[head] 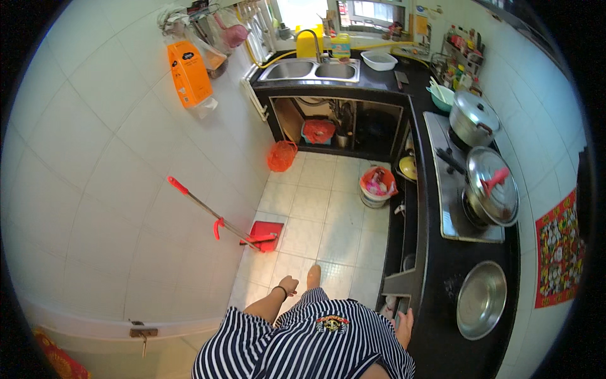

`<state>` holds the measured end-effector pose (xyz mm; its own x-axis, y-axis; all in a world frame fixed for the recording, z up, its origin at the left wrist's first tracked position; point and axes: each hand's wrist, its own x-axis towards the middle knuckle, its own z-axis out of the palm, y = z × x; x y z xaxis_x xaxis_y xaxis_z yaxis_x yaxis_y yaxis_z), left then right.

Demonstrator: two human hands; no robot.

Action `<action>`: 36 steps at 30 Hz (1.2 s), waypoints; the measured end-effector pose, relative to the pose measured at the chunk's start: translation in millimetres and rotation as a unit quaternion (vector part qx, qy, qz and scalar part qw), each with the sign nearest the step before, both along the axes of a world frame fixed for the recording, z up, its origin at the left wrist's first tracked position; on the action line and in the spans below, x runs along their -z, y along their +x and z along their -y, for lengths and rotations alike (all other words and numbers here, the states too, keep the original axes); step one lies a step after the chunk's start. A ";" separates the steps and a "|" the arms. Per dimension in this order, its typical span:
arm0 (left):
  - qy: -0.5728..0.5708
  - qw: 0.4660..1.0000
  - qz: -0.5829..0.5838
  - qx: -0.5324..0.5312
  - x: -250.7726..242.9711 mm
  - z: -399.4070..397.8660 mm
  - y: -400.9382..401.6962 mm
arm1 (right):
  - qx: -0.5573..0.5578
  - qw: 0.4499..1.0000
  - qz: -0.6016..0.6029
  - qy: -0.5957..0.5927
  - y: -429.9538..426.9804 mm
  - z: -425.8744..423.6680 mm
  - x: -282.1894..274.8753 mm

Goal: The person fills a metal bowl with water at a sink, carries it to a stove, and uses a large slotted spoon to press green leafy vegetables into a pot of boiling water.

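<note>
My left hand, with a dark band at its wrist, hangs over the tiled floor with its fingers curled and nothing visible in them. Nearest to it are a red dustpan and a red-handled broom by the left wall. My right hand is low at my right side, fingers apart, beside the counter's front edge and a narrow cabinet opening. Whether it touches that edge is hard to tell. Pale items show inside the opening. On the black countertop to the right lies a shallow metal basin.
A gas stove carries a lidded pan and an aluminium pot. Ahead are a double sink, a white basin and a cleaver. A lined waste bin and an orange-red basket stand on the floor.
</note>
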<state>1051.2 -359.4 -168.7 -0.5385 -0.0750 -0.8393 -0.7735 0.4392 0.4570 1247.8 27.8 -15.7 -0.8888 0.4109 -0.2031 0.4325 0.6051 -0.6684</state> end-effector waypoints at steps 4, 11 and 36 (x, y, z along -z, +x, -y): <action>0.050 0.997 -0.002 -0.050 -0.1 77.8 -74.1 | -0.122 0.987 0.085 -0.055 -131.0 52.0 -25.5; 0.049 0.995 -0.046 -0.076 -29.8 170.6 -222.4 | -0.130 0.963 0.237 0.023 -298.1 121.9 -34.5; -0.047 0.682 -0.704 -0.191 -454.5 282.1 -892.3 | -0.349 0.932 0.012 0.097 -894.4 127.5 -55.8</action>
